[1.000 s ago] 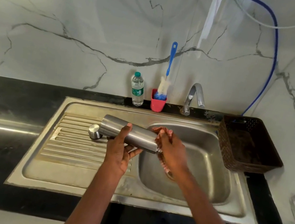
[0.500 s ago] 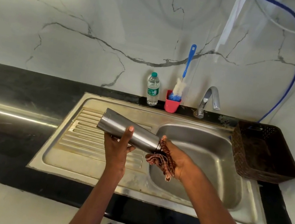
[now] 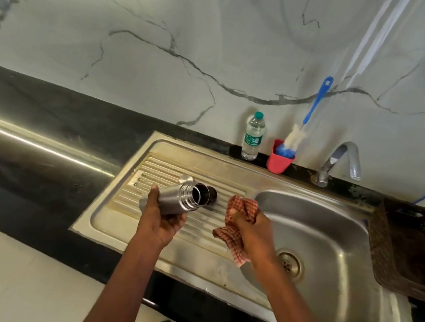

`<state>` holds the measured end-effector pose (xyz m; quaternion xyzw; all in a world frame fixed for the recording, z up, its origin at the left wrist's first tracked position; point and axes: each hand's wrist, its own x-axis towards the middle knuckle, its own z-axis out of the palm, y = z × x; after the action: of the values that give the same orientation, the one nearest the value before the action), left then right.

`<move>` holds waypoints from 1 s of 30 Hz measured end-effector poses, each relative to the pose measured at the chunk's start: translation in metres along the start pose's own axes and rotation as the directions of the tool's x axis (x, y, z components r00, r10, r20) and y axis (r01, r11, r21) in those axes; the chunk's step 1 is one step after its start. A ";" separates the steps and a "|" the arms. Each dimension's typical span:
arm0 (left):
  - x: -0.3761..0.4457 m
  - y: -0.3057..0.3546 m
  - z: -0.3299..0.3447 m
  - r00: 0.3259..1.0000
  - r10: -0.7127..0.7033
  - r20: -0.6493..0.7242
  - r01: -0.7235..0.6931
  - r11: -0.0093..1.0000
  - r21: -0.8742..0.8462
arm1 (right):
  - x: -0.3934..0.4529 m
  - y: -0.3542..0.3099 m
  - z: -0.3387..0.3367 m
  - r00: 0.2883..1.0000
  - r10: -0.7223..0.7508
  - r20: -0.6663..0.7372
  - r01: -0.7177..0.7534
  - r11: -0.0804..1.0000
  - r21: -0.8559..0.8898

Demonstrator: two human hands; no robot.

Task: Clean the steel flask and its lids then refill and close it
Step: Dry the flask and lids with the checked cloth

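1. Head view: the left hand (image 3: 159, 221) grips the steel flask (image 3: 176, 200) at centre frame, fingers wrapped round its body, open mouth tilted toward upper right, above the sink's ribbed drainboard (image 3: 146, 177).
2. The right hand (image 3: 252, 231), just right of centre, clutches a checked red cloth (image 3: 237, 222), apart from the flask.
3. A dark lid (image 3: 212, 195) lies on the drainboard behind the flask's mouth; a steel lid (image 3: 185, 179) peeks out at its upper left.
4. A water bottle (image 3: 252, 136), a pink cup (image 3: 279, 160) with a blue brush (image 3: 313, 107), and a tap (image 3: 343, 162) stand upper right.
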<state>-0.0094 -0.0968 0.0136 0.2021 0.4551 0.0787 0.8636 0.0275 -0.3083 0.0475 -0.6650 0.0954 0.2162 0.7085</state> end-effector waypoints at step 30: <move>0.096 0.111 -0.038 0.943 -0.316 -0.105 0.333 0.882 0.333 | 0.091 0.020 0.199 0.921 -0.307 0.241 0.358 0.909 -0.211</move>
<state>0.0202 0.0450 -0.0311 0.2697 0.5097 -0.1434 0.8043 0.0698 -0.0960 0.0101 -0.7302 -0.1207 0.1687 0.6509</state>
